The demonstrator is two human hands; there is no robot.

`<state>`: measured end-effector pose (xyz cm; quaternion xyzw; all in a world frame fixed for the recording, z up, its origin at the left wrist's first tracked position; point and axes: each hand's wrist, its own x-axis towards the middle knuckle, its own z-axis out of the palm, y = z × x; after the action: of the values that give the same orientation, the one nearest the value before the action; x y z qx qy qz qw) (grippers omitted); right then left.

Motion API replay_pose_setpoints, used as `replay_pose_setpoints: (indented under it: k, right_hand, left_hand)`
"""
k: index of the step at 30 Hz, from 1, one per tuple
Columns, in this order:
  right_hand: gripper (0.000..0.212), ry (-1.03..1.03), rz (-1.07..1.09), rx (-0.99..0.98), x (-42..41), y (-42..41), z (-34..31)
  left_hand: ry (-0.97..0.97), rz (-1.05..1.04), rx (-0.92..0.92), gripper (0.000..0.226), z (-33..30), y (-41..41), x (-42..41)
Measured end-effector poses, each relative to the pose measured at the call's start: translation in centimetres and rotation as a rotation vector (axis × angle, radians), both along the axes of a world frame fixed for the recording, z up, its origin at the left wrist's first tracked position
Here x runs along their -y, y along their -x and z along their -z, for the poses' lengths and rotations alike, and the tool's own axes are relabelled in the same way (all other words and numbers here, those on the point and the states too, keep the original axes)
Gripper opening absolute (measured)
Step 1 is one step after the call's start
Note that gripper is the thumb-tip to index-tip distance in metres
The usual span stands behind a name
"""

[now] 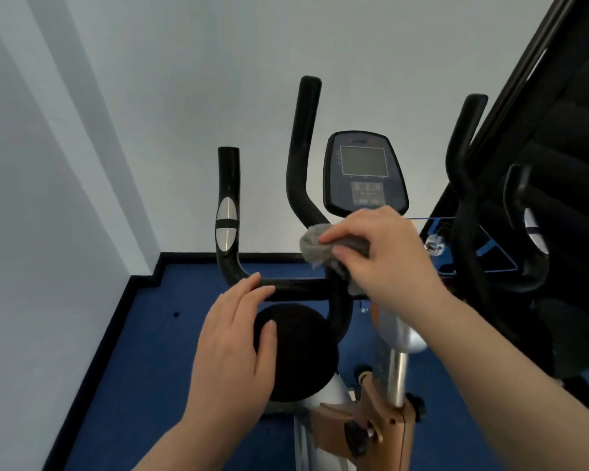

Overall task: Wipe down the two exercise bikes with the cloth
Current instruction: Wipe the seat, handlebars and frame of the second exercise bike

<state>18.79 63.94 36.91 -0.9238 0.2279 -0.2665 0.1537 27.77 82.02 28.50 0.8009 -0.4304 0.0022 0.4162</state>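
Two bare forearms come up from the lower edge of the view, neither covered by a sleeve as far as can be seen. The left hand [233, 338] wears no glove, ring, watch or band; its fingers are slim with short, plain, unpainted nails. The right hand [385, 253] is equally bare, its wrist without strap or bracelet, its nails short too. No clothing shows anywhere on either arm.
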Motion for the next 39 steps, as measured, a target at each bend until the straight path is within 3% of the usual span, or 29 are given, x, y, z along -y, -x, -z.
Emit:
replay_pose_setpoints:
  k: [3,6,11,15,19,22,28,33,39]
  right_hand:
    - [0.016,0.130,-0.213,-0.332,-0.6,-0.8,1.2]
    - [0.013,0.096,-0.334,-0.389,0.7,0.1,0.9]
    - [0.016,0.053,-0.243,-0.374,-0.7,-2.7,1.2]
    - [0.018,-0.161,-0.306,-0.291,-1.7,-4.9,1.6]
    - [0.021,0.037,-0.285,-0.420,-0.3,-3.4,1.3]
    - [0.028,0.120,-0.233,-0.393,-1.1,-3.2,1.8]
    - [0.050,-0.131,-0.265,-0.455,-1.2,-5.3,2.5]
    - [0.047,-0.130,-0.198,-0.406,-1.3,-4.0,3.4]
    - [0.046,-0.373,-0.219,-0.315,-3.0,-9.0,3.6]
  left_hand:
    - [0.015,0.003,-0.012,0.041,0.1,0.0,0.0]
    - [0.047,-0.006,-0.062,0.039,0.5,0.1,-0.1]
    - [0.130,-0.033,-0.145,0.037,1.3,0.5,-0.1]
    - [0.107,-0.040,-0.115,0.036,1.2,0.6,-0.3]
    - [0.067,-0.053,-0.107,0.037,1.2,0.7,-0.5]
    - [0.063,-0.062,-0.109,0.041,1.3,0.7,-0.6]
    - [0.324,-0.075,-0.330,0.042,0.9,-1.3,-0.6]
    - [0.332,-0.152,-0.361,0.040,1.2,-4.5,-0.8]
    - [0.327,-0.178,-0.386,0.040,1.4,-5.7,-1.2]
